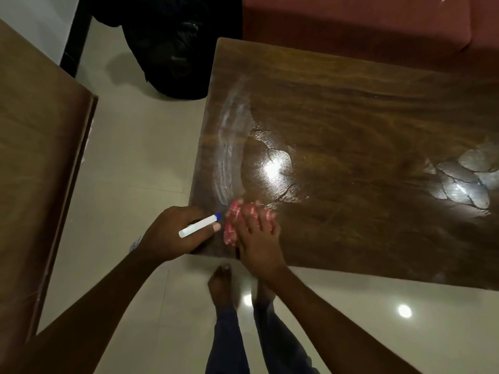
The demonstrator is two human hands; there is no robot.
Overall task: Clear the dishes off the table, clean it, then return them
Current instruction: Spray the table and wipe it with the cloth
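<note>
A glossy dark wooden table [351, 117] fills the right half of the head view, with pale wet smear streaks [229, 136] along its left side. My right hand [256, 238] presses a red-and-white cloth [235, 220] flat on the table's near left corner. Just left of it, at the table's corner, my left hand [172, 233] grips a white spray bottle with a blue tip [199, 225], its blue tip towards the cloth. No dishes are in view.
A second brown wooden surface [40, 171] stands to the left across a strip of tiled floor [140, 157]. A black bag [172, 47] sits on the floor beyond the table's far left corner. A reddish sofa [364, 25] runs behind the table. My feet [224, 284] are under the near edge.
</note>
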